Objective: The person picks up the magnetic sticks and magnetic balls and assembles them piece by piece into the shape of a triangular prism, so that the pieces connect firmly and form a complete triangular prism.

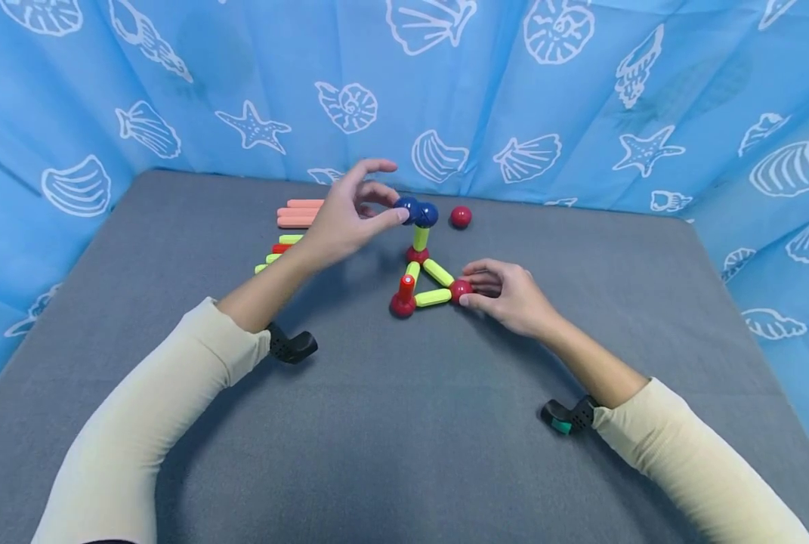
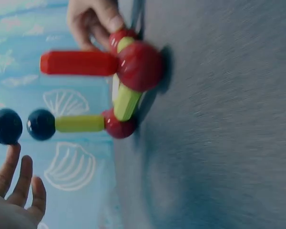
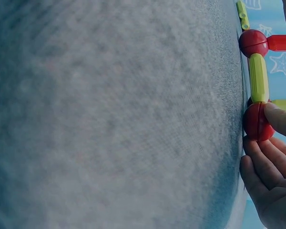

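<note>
Magnetic balls and rods form a flat triangle, with red balls at its corners and yellow-green rods [image 1: 433,298] as sides. A red rod [image 2: 78,63] stands upright on the front-left red ball [image 1: 402,305]. From the back corner rises a yellow-green rod [image 2: 79,123] topped by a blue ball [image 2: 40,124]. My left hand [image 1: 350,211] pinches a second blue ball [image 2: 7,126] beside that one; the left wrist view shows a small gap between them. At the right corner, thumb and fingers of my right hand [image 1: 513,298] grip the red ball [image 3: 258,121].
A loose red ball [image 1: 461,217] lies behind the triangle. Several salmon rods [image 1: 295,222] lie at the back left, partly behind my left hand. Nearer are yellow-green rods and a red rod [image 1: 281,248]. A blue shell-patterned curtain [image 1: 350,106] borders the grey table [image 1: 404,423].
</note>
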A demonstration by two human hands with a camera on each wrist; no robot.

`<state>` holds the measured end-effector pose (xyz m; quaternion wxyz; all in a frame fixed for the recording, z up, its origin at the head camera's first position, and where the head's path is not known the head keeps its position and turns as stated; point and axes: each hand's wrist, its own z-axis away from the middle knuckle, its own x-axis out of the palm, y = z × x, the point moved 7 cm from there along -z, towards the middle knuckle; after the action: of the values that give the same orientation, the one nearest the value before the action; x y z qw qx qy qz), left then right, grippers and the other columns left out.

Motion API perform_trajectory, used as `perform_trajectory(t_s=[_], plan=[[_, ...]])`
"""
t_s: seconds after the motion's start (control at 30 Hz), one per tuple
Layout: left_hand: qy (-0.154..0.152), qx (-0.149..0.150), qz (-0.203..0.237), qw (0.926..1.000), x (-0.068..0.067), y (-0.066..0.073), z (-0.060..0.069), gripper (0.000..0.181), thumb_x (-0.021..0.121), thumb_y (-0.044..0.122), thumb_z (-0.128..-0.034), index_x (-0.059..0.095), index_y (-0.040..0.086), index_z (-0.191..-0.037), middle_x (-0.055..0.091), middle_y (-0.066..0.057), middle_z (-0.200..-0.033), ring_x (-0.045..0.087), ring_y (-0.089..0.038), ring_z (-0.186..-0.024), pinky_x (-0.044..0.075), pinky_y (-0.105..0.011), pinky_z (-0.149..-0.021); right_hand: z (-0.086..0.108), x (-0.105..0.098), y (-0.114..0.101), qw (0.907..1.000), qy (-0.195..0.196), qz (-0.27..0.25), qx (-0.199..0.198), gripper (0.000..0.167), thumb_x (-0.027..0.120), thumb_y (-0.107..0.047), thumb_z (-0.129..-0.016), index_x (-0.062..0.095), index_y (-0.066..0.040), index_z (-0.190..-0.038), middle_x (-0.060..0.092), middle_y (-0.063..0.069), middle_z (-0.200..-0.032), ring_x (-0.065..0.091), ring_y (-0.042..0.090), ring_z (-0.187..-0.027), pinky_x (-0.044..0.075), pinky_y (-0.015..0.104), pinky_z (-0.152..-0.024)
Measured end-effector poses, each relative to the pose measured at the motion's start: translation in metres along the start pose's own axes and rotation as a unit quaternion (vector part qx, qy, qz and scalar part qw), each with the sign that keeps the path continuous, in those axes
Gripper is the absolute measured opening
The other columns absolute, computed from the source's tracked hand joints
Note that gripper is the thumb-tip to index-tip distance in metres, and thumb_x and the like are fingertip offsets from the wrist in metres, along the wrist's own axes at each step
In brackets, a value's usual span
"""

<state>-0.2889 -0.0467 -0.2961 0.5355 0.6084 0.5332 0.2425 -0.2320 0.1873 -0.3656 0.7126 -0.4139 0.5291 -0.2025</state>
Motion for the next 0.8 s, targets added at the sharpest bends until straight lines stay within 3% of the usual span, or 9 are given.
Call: perform_trajectory(t_s=[0.17, 0.37, 0.53, 0.8], plan=[[-0.049, 0.02, -0.003, 0.9986, 0.01, 0.009, 0.026, 0.056, 0.074, 0.011, -0.0898, 0.048, 0.008, -0.139, 0.067, -0.009, -0.11, 0.061, -0.018, -0.107, 0.05, -0.04, -0.091, 0.0, 0.0, 0.0, 1.0, 0.001, 0.003, 0.0, 0.043, 0.073, -0.008, -0.09, 0.058, 0.003, -0.129, 0.063, 0.02, -0.125, 0.061, 0.032, -0.119, 0.048, 0.045, -0.1], [-0.096, 0.032, -0.015, 0.9947, 0.017, 0.007, 0.045, 0.055, 0.075, 0.009, -0.0882, 0.05, 0.009, -0.137, 0.068, -0.005, -0.111, 0.062, -0.015, -0.106, 0.05, -0.051, -0.091, 0.001, 0.0, 0.0, 1.0, 0.002, 0.006, 0.0, 0.043, 0.073, -0.008, -0.09, 0.058, 0.003, -0.129, 0.063, 0.019, -0.125, 0.061, 0.032, -0.119, 0.048, 0.045, -0.1], [-0.107, 0.043, -0.022, 0.9931, 0.018, 0.005, 0.05, 0.054, 0.076, 0.009, -0.0875, 0.052, 0.009, -0.136, 0.068, -0.003, -0.113, 0.061, -0.013, -0.108, 0.049, -0.053, -0.09, 0.001, 0.0, 0.0, 1.0, 0.004, 0.007, -0.001, 0.043, 0.073, -0.008, -0.09, 0.058, 0.003, -0.128, 0.064, 0.02, -0.124, 0.061, 0.032, -0.119, 0.048, 0.045, -0.1], [-0.113, 0.035, -0.03, 0.9926, 0.022, 0.009, 0.05, 0.051, 0.076, 0.013, -0.0883, 0.054, 0.011, -0.134, 0.067, -0.003, -0.114, 0.06, -0.014, -0.108, 0.049, -0.053, -0.09, 0.0, 0.0, 0.0, 1.0, 0.004, 0.004, -0.005, 0.042, 0.073, -0.007, -0.09, 0.058, 0.003, -0.128, 0.063, 0.02, -0.125, 0.061, 0.032, -0.118, 0.048, 0.045, -0.1]])
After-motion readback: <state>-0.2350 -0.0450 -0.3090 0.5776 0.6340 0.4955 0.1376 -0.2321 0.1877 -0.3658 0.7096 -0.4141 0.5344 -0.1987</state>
